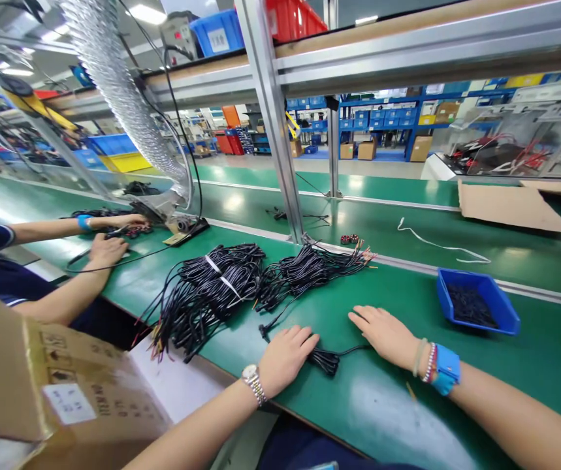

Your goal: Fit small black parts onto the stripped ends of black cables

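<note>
My left hand (287, 360), with a metal watch at the wrist, rests on a short coiled black cable (326, 360), its fingers closed over the near part. A plug end of that cable pokes out beyond the knuckles. My right hand (383, 331) lies palm down on the green bench, fingers stretched out, and a strand of the cable runs beneath it. Farther off lie a large black cable bundle (219, 277) tied with a white strip and a looser cable bundle (309, 271) with bare copper ends. Right of my right hand stands a blue bin (510, 313) holding small black parts.
A co-worker's hands (108, 248) handle small parts at the left. A cardboard box (113, 398) stands at the lower left. A metal post (280, 150) rises behind the bundles, and a silver duct (133, 111) hangs down. Flat cardboard (510, 205) lies at the back right.
</note>
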Demonstrator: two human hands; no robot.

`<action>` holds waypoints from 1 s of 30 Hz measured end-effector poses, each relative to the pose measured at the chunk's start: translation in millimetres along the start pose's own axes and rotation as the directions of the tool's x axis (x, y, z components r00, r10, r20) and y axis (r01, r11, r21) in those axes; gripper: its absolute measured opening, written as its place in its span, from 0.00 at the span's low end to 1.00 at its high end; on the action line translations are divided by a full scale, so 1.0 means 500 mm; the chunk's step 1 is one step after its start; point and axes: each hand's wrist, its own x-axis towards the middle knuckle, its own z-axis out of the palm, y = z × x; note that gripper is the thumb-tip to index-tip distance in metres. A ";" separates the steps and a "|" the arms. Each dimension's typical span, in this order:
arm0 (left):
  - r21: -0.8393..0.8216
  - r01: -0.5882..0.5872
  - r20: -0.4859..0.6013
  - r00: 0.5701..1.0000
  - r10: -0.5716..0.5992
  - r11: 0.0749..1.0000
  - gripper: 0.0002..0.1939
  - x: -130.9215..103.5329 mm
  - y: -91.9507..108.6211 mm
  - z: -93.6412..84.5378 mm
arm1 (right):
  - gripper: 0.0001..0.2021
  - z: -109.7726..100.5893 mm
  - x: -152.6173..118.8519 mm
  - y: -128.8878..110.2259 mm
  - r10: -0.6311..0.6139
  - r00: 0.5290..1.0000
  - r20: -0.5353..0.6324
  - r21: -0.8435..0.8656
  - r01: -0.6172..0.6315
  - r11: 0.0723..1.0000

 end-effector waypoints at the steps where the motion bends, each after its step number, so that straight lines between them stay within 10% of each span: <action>1: 0.001 0.028 0.020 0.999 -0.028 1.000 0.17 -0.012 -0.005 -0.004 | 0.13 0.016 -0.007 -0.001 0.067 0.998 0.007 0.005 -0.067 0.998; 8: 0.012 0.062 -0.100 0.993 -0.060 0.998 0.34 -0.029 0.006 -0.050 | 0.11 0.012 -0.071 0.030 0.206 0.978 -0.034 0.374 -0.179 0.910; 13: -0.169 -0.265 -0.095 0.963 0.252 0.949 0.18 0.115 0.129 -0.051 | 0.10 -0.022 -0.094 0.015 0.218 0.974 -0.065 0.438 -0.168 0.883; 19: -0.417 -0.181 -0.006 0.981 0.196 0.891 0.06 0.236 0.151 -0.017 | 0.10 -0.121 -0.148 0.107 0.365 0.903 -0.227 0.313 -0.287 0.905; 25: -0.900 -0.003 -0.013 1.000 -0.020 0.436 0.08 0.236 0.141 -0.059 | 0.11 -0.183 -0.204 0.272 0.715 0.686 0.132 -0.179 -0.693 0.698; 30: -0.993 0.112 0.108 0.986 -0.129 0.030 0.12 0.238 0.143 -0.049 | 0.13 -0.148 -0.185 0.288 0.820 0.541 0.188 -0.365 -0.737 0.569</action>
